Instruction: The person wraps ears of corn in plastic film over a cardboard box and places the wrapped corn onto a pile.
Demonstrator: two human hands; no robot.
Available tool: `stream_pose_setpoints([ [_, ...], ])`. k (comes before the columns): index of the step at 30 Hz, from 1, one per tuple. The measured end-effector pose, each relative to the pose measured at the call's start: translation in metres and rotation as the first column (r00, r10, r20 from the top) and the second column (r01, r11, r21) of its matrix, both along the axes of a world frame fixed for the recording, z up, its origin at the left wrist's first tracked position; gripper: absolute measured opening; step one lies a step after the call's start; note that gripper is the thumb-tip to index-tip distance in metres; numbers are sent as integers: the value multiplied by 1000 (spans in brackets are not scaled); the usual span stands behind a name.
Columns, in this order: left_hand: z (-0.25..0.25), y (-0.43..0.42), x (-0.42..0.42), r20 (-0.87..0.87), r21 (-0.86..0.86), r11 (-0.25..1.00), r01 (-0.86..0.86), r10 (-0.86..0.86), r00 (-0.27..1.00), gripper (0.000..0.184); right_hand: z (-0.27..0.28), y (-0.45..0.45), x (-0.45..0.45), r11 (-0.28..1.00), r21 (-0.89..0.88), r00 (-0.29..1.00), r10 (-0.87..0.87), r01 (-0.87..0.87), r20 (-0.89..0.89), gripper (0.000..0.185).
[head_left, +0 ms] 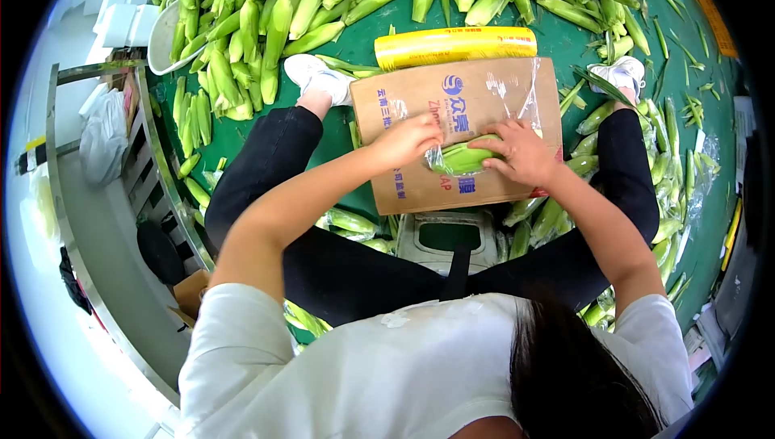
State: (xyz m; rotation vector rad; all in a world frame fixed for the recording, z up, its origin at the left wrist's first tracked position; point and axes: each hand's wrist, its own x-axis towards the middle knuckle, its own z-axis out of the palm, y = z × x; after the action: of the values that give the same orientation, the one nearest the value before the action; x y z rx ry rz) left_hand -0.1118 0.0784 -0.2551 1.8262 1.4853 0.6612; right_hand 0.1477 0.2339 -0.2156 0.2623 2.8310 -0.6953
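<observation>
An ear of corn in its green husk (464, 158) lies across a printed cardboard box (492, 189) in front of me. My right hand (521, 152) is closed over the ear's right end, thumb below and fingers above. At the ear's left end, my left hand (408, 139) is pinched on a bit of clear plastic film (434, 156), which shines against the husk. A yellow roll of cling film (456, 48) lies along the far edge of the box. The undersides of both hands' fingers are partly hidden.
A large heap of unwrapped corn (274, 27) covers the green floor (339, 76) beyond the box. Film-wrapped ears (662, 165) lie to my right. A stool (448, 237) stands between my legs. On the left are a metal-framed rack (145, 132) and a white basin (165, 39).
</observation>
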Motion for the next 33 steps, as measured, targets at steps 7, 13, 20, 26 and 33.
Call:
stream_pose_setpoints([
  [7, 41, 149, -54, -383, -357, 904, -234, 87, 920, 42, -61, 47, -104, 762, 212, 755, -483, 612, -443, 38],
  [13, 50, 177, -70, -78, -44, 933, -357, 353, 933, 33, -20, 27, -102, 964, 199, 980, -151, 176, -132, 55],
  [20, -41, 148, 38, -366, 135, 981, 136, -78, 927, 41, 9, 15, -93, 968, -245, 899, 147, -46, 412, 72],
  [26, -35, 128, 61, -577, 181, 961, 209, -68, 814, 64, 13, -119, 11, 363, -922, 720, 604, 131, 340, 87],
  [33, -13, -14, 133, -324, -31, 872, 489, -471, 820, 82, 119, -70, 139, -506, -773, 737, -339, 382, 585, 63],
])
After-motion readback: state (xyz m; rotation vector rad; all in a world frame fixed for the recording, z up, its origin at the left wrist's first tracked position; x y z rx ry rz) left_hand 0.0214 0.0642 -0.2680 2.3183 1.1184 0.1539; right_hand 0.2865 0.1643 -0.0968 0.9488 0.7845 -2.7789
